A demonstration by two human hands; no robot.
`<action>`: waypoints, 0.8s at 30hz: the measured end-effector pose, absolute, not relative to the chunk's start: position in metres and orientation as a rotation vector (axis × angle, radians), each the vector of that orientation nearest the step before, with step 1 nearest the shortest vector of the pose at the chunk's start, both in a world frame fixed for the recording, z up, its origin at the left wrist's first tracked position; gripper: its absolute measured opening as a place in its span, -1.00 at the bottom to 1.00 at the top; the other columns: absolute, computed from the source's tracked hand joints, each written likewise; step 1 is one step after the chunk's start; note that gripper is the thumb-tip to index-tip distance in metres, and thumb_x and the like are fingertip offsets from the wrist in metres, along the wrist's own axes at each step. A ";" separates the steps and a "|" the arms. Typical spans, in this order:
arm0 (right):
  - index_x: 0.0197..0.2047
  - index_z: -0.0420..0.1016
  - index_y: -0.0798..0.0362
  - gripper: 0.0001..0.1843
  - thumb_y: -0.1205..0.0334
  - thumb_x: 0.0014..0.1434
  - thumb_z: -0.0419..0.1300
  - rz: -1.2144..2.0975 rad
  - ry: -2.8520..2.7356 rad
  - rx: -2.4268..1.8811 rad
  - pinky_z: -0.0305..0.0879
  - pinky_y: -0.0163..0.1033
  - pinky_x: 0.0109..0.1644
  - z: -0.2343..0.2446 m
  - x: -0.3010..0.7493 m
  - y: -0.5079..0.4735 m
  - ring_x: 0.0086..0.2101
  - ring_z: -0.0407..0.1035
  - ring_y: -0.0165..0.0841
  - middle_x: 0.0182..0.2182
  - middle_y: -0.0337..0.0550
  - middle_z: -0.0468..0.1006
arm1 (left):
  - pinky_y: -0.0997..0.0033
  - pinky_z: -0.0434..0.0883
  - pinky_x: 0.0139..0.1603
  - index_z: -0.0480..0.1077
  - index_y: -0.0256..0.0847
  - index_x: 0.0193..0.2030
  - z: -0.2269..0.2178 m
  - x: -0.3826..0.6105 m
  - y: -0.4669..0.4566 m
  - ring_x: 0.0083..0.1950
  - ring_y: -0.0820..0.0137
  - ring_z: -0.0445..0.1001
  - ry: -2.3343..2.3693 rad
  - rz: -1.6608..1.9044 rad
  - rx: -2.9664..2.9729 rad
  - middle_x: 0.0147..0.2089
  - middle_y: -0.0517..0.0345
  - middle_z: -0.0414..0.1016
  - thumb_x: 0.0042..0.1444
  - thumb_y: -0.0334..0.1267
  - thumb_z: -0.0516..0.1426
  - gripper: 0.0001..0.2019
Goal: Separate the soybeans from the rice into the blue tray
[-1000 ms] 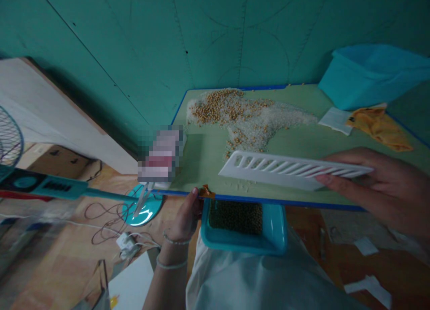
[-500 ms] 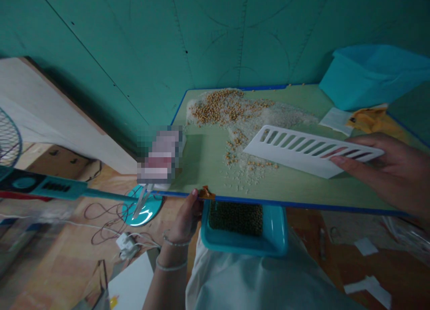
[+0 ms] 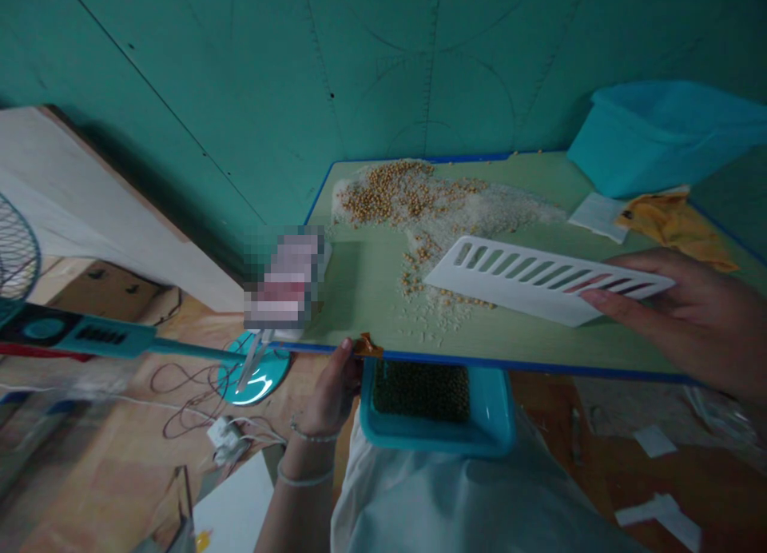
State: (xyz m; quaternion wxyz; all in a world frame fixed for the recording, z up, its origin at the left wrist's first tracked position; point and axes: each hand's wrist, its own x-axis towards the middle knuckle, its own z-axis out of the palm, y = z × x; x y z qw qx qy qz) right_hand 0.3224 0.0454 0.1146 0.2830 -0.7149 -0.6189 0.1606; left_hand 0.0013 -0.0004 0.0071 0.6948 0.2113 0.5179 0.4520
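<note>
My right hand grips one end of a long white slotted plastic panel, whose lower edge rests on the green table just in front of a spread of tan beans and white rice. A few loose beans lie beside the panel's left end. My left hand holds the left rim of a teal tray kept under the table's near blue edge. The tray holds a bed of dark green beans.
A large teal bin stands at the back right, with a white paper and a yellow cloth in front of it. A blurred pink-white box sits at the table's left corner. A fan and cables are on the floor, left.
My right hand carried the panel away from the near edge toward the grain pile, then drew it slightly back, with some beans and rice now lying near its left end. The left hand and tray stayed put.
</note>
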 end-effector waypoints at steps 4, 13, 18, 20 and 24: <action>-0.30 0.52 -0.03 -0.36 -0.43 -0.16 0.17 0.379 -1.679 -1.839 0.32 -0.15 -0.59 0.113 0.324 0.045 -0.61 0.39 -0.27 -0.39 -0.09 0.64 | 0.39 0.26 -0.50 0.58 -0.19 -0.38 0.008 0.002 0.000 -0.35 0.16 0.61 1.128 1.009 0.474 -0.52 0.10 0.66 -0.32 0.27 0.34 -0.46; -0.35 0.54 -0.06 -0.47 -0.37 -0.08 0.21 0.512 -1.772 -1.709 0.42 -0.19 -0.59 0.116 0.321 0.038 -0.57 0.44 -0.27 -0.40 -0.10 0.64 | 0.29 0.46 0.07 0.57 -0.11 -0.32 0.011 0.006 -0.001 0.13 0.11 0.55 1.023 1.144 0.401 -0.31 0.17 0.73 -0.26 0.10 0.40 -0.58; -0.36 0.56 -0.10 -0.54 -0.32 -0.03 0.20 0.557 -1.822 -1.696 0.37 -0.23 -0.64 0.119 0.318 0.035 -0.61 0.42 -0.29 -0.43 -0.14 0.64 | 0.22 0.42 0.20 0.58 -0.14 -0.26 0.007 0.004 -0.002 0.15 0.10 0.54 1.012 1.184 0.315 -0.20 0.17 0.74 -0.28 0.03 0.43 -0.56; -0.37 0.57 -0.12 -0.54 -0.33 -0.01 0.18 0.572 -1.862 -1.690 0.32 -0.24 -0.68 0.119 0.317 0.032 -0.63 0.39 -0.31 -0.45 -0.16 0.63 | 0.17 0.43 0.18 0.58 -0.16 -0.23 0.001 0.002 -0.002 0.13 0.07 0.55 1.023 1.199 0.307 -0.19 0.12 0.73 -0.26 0.02 0.42 -0.55; -0.40 0.56 -0.14 -0.51 -0.39 -0.02 0.16 0.550 -1.866 -1.691 0.26 -0.24 -0.72 0.118 0.317 0.029 -0.69 0.34 -0.32 -0.50 -0.18 0.61 | 0.18 0.45 0.16 0.57 -0.17 -0.18 -0.010 -0.002 -0.002 0.13 0.07 0.55 1.027 1.203 0.356 -0.15 0.08 0.72 -0.13 0.01 0.35 -0.60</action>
